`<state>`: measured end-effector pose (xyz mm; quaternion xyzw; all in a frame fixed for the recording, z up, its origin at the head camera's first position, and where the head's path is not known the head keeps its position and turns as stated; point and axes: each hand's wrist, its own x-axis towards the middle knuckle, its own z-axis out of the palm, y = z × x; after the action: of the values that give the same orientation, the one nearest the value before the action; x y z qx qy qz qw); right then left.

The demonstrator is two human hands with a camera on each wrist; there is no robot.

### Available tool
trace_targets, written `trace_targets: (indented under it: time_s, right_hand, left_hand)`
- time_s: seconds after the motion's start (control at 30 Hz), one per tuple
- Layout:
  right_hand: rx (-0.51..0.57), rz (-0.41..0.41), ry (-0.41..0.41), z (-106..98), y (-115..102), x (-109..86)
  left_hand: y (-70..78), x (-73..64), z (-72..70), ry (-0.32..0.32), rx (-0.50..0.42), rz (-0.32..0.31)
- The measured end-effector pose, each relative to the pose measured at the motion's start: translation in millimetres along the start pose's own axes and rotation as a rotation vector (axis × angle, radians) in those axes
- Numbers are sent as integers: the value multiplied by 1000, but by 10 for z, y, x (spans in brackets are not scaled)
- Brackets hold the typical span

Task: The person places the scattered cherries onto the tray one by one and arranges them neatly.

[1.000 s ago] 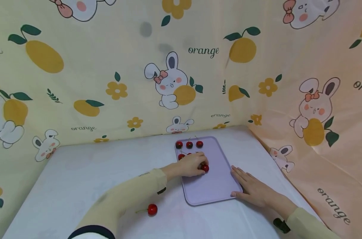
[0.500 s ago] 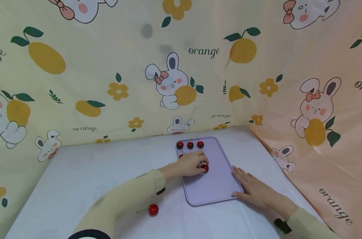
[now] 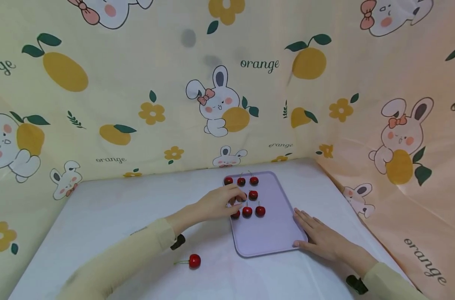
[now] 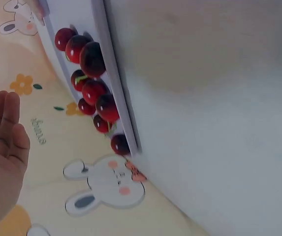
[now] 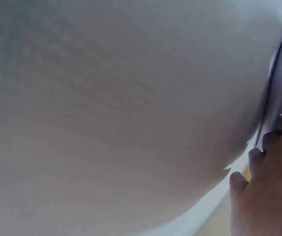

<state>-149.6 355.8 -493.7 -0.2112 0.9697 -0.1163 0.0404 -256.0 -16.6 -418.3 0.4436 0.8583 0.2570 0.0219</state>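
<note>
A lilac tray (image 3: pixel 266 235) bears cherries in rows: three at the back, a middle row partly behind my left hand, and three in the near row, its right-hand cherry (image 3: pixel 260 211) uncovered. Over the tray's left side is my left hand (image 3: pixel 217 203), fingers loosely bent and holding nothing; the left wrist view shows the hand (image 4: pixel 5 142) apart from the cherries (image 4: pixel 94 92). My right hand (image 3: pixel 321 238) lies with straight fingers against the tray's right edge. The right wrist view has its fingers (image 5: pixel 273 140) along the tray's side (image 5: pixel 281 73).
One loose cherry (image 3: pixel 194 261) with a green stem lies on the white tabletop (image 3: pixel 137 200), left of the tray and nearer the camera. A printed cloth (image 3: pixel 167 83) with rabbits and oranges hangs behind the table and along its right side.
My left hand has let go of the right-hand cherry in the near row and drawn back to the left, uncovering more cherries. The right hand stays at the tray's edge.
</note>
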Motion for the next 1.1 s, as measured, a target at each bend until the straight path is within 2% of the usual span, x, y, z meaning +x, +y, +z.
trace_targets:
  time_s: [0.2,0.33,0.47,0.6,0.9,1.1]
  right_hand:
    - [-3,-14,17,12,-13,-12]
    - [0,-16,7,-1,-28,-14]
    - [-10,-14,8,-13,-26,-9]
    - [0,-10,13,-2,-16,-5]
    - [-2,8,-9,22,11,-12]
    - [2,12,-20,-2,8,7]
  left_hand:
    - [-17,-419,-161,26,3,-17]
    - [-10,-704,-228,-9,-24,-70]
    - [-35,-956,-230,-41,-35,-115]
    - [-76,-1173,-195,-62,-34,-123]
    - [-66,-1497,-102,-153,-29,-179]
    - [-109,-1644,-11,-146,-38,-118]
